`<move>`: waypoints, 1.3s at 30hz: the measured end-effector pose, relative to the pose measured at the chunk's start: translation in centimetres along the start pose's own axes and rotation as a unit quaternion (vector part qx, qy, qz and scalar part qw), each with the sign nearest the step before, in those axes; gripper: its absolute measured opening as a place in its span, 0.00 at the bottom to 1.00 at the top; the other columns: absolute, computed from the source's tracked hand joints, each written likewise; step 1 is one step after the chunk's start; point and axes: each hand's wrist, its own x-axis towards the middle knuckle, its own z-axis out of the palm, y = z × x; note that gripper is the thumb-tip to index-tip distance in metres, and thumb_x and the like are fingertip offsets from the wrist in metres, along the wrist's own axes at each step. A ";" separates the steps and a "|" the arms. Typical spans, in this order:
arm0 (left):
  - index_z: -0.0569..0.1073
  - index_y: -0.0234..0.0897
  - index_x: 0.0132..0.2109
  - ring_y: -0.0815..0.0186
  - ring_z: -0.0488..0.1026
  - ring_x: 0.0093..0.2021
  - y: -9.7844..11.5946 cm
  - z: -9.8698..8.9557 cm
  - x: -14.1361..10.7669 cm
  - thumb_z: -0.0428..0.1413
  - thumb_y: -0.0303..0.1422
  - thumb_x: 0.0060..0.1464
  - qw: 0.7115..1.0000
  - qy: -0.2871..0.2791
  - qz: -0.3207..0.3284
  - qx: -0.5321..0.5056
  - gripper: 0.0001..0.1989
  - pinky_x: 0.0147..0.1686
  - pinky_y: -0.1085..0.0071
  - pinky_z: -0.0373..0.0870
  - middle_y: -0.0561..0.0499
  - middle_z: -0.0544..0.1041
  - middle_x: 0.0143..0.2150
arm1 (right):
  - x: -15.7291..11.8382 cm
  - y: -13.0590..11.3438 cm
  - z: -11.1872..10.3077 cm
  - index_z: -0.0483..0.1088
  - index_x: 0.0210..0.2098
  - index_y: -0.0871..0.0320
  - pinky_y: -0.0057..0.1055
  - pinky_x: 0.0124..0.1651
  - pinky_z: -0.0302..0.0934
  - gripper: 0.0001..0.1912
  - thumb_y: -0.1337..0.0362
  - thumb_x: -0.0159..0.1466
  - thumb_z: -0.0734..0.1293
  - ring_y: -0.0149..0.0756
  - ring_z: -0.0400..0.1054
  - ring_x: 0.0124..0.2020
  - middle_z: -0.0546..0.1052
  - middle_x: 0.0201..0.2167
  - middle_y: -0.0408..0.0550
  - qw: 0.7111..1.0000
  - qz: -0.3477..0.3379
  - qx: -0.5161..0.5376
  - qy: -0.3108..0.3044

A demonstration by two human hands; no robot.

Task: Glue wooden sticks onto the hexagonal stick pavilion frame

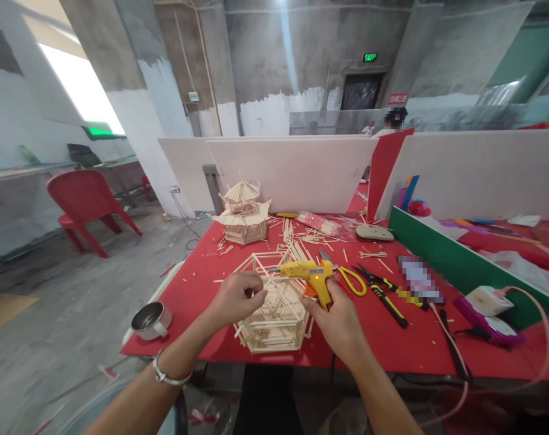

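Observation:
My right hand [340,320] grips the handle of a yellow hot glue gun [302,271], whose nozzle points left. Under the gun stands an open six-sided frame of thin wooden sticks [274,329], built like a small pavilion. At the frame's upper left, my left hand [238,296] is closed, thumb and fingers curled close to the nozzle. Whatever the fingertips pinch is too small or hidden to name. A finished-looking stick pagoda [243,214] with a two-tier roof sits behind, at the table's back left.
Loose sticks [306,241] and a plastic pack of sticks [322,224] lie at the back of the red table [188,302]. To the right are yellow-handled scissors [354,281], pliers [386,299] and a power strip [490,320]. A metal cup [151,320] stands at the left edge.

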 end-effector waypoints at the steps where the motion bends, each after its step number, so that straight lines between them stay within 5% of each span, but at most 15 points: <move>1: 0.56 0.36 0.20 0.74 0.58 0.23 0.0 0.0 0.0 0.53 0.28 0.50 1.000 -0.001 -0.001 -0.003 0.16 0.24 0.75 0.53 0.56 0.61 0.21 | 0.1 0.2 0.1 0.70 0.47 0.60 0.38 0.43 0.63 0.21 0.54 0.58 0.66 0.45 0.71 0.40 0.78 0.41 0.54 1.000 -0.003 -0.008 0.005; 21: 0.58 0.36 0.20 0.74 0.60 0.23 0.2 -0.2 0.2 0.54 0.30 0.52 1.000 -0.016 0.003 -0.004 0.16 0.24 0.76 0.55 0.54 0.66 0.23 | 0.4 0.7 0.9 0.70 0.49 0.62 0.31 0.31 0.59 0.22 0.58 0.60 0.61 0.38 0.66 0.30 0.76 0.34 0.50 1.000 0.015 -0.024 0.000; 39: 0.58 0.36 0.20 0.73 0.60 0.24 0.0 -0.1 0.3 0.54 0.29 0.51 1.000 -0.014 0.004 -0.009 0.16 0.25 0.76 0.56 0.54 0.66 0.23 | 0.4 0.6 0.9 0.70 0.48 0.63 0.34 0.35 0.61 0.21 0.57 0.60 0.60 0.41 0.68 0.33 0.77 0.38 0.53 0.999 0.004 -0.045 0.006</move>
